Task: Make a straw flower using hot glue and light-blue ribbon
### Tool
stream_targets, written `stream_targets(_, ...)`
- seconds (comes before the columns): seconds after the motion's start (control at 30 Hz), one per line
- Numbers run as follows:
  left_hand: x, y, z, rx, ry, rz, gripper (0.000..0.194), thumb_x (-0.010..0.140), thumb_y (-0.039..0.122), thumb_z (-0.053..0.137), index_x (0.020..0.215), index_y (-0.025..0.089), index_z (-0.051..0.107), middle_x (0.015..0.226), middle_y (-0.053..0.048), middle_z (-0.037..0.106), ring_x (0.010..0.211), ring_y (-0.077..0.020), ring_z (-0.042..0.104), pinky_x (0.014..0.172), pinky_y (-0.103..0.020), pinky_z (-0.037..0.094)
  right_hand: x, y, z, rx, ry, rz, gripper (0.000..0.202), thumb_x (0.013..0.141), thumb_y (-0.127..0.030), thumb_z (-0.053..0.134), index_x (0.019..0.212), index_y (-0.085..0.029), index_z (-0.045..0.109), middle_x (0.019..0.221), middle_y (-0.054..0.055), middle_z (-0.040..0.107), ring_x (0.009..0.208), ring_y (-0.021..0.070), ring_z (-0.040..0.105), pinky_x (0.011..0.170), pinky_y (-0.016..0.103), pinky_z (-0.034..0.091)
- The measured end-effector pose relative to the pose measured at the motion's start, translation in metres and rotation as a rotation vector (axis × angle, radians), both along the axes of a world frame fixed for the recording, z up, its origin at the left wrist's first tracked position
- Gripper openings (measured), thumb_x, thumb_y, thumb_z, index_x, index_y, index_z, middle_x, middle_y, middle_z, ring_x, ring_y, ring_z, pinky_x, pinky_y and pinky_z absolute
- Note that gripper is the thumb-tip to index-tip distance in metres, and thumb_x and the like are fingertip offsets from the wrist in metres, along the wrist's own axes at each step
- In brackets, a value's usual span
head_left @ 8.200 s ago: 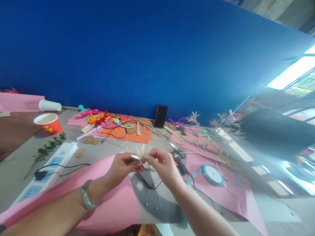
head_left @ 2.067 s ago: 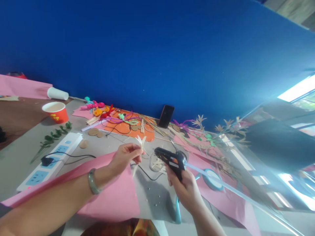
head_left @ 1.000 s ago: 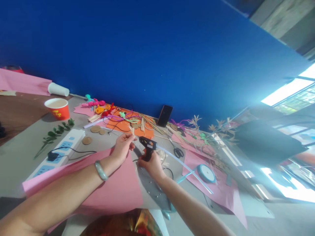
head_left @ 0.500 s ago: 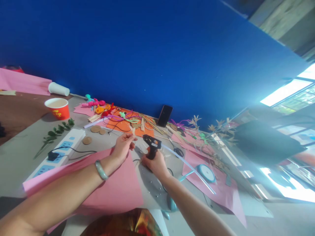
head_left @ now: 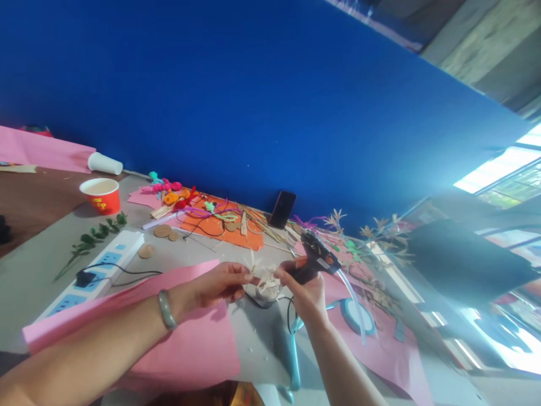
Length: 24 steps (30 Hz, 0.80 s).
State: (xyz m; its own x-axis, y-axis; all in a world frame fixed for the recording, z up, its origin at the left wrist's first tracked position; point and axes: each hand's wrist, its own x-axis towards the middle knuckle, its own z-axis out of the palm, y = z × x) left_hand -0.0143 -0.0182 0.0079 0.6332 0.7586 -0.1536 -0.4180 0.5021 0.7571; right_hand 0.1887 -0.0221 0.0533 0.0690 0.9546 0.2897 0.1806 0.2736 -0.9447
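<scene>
My left hand (head_left: 224, 282), with a jade-coloured bangle on its wrist, pinches a small pale, thin-petalled dried piece (head_left: 252, 260). A black hot glue gun (head_left: 319, 254) is in the grip of my right hand (head_left: 307, 293), its nozzle pointing up and to the left. From the gun's back end a long clear glue stick (head_left: 355, 304) juts out. Between my hands lies a clump of pale curled strips (head_left: 268, 279), apparently in a clear round dish. My right thumb and fingers are close beside this clump; whether they touch it I cannot tell.
Pink paper (head_left: 190, 344) lies under my left arm. A white power strip (head_left: 105, 265), a leafy sprig (head_left: 95, 237) and a red paper cup (head_left: 101, 195) stand left. A phone (head_left: 283, 209) leans on the blue wall (head_left: 211, 101). A ribbon spool (head_left: 357, 317) lies right.
My right hand has moved right and turned the glue gun so its nozzle tilts up. My left hand has lowered and come rightward with the pale piece. The pale clump now shows between them.
</scene>
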Motion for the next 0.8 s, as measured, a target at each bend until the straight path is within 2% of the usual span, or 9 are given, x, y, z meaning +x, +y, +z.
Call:
stream_targets(0.1, 0.0, -0.003, 0.001, -0.004, -0.018, -0.057, 0.032, 0.068, 0.035, 0.078, 0.07, 0.012, 0.055, 0.098, -0.012, 0.071, 0.042, -0.0013, 0.045, 0.04, -0.017, 0.026, -0.002, -0.003, -0.002, 0.021, 0.042, -0.013, 0.028, 0.061, -0.024, 0.082, 0.074, -0.019, 0.058, 0.067, -0.001, 0.065, 0.055, 0.013, 0.056, 0.053, 0.026, 0.047)
stream_targets(0.3, -0.001, -0.002, -0.003, 0.06, 0.003, -0.008, 0.028, 0.07, 0.035, 0.077, 0.071, 0.011, 0.063, 0.085, -0.007, 0.07, 0.042, -0.0018, 0.045, 0.04, -0.017, 0.025, -0.008, -0.003, -0.002, 0.003, 0.069, 0.007, 0.028, 0.061, -0.024, 0.082, 0.076, -0.019, 0.058, 0.067, -0.002, 0.064, 0.054, 0.0125, 0.055, 0.053, 0.026, 0.047)
stream_targets(0.37, -0.001, -0.002, -0.003, 0.09, 0.024, 0.031, 0.028, 0.071, 0.036, 0.076, 0.071, 0.011, 0.063, 0.083, -0.007, 0.069, 0.043, -0.0021, 0.045, 0.04, -0.018, 0.025, -0.011, -0.003, 0.0, 0.017, 0.06, -0.021, 0.026, 0.063, -0.025, 0.081, 0.075, -0.018, 0.06, 0.067, -0.001, 0.064, 0.056, 0.0127, 0.055, 0.053, 0.026, 0.046)
stream_targets(0.47, 0.001, -0.001, -0.002, 0.167, 0.09, 0.165, 0.029, 0.073, 0.038, 0.075, 0.073, 0.011, 0.064, 0.075, -0.005, 0.067, 0.043, -0.003, 0.045, 0.041, -0.017, 0.027, -0.017, -0.005, -0.001, -0.002, 0.074, -0.096, 0.021, 0.068, -0.027, 0.078, 0.073, -0.017, 0.061, 0.062, -0.002, 0.062, 0.052, 0.0117, 0.052, 0.05, 0.025, 0.042)
stream_targets(0.6, 0.006, -0.003, -0.004, 0.32, 0.2, 0.36, 0.026, 0.075, 0.037, 0.073, 0.073, 0.012, 0.064, 0.064, -0.001, 0.062, 0.044, -0.0053, 0.047, 0.044, -0.018, 0.033, -0.029, -0.012, -0.006, -0.101, 0.165, -0.135, 0.024, 0.068, -0.029, 0.077, 0.072, -0.017, 0.057, 0.052, -0.004, 0.056, 0.045, 0.0107, 0.049, 0.044, 0.023, 0.038)
stream_targets(0.7, 0.007, -0.007, -0.009, 0.5, 0.288, 0.465, 0.018, 0.079, 0.031, 0.069, 0.079, 0.013, 0.065, 0.072, -0.002, 0.064, 0.05, -0.0066, 0.051, 0.049, -0.02, 0.04, -0.039, -0.014, -0.009, -0.145, 0.196, -0.119, 0.023, 0.067, -0.027, 0.075, 0.071, -0.018, 0.055, 0.053, -0.004, 0.056, 0.044, 0.0104, 0.048, 0.043, 0.023, 0.038)
stream_targets(0.8, 0.006, -0.01, -0.012, 0.775, 0.416, 0.544, 0.012, 0.084, 0.026, 0.063, 0.084, 0.015, 0.068, 0.083, -0.005, 0.068, 0.063, -0.0105, 0.059, 0.057, -0.021, 0.046, -0.047, -0.013, -0.01, -0.173, 0.207, -0.103, 0.017, 0.065, -0.023, 0.071, 0.067, -0.017, 0.055, 0.052, -0.005, 0.053, 0.044, 0.0095, 0.045, 0.042, 0.022, 0.036)
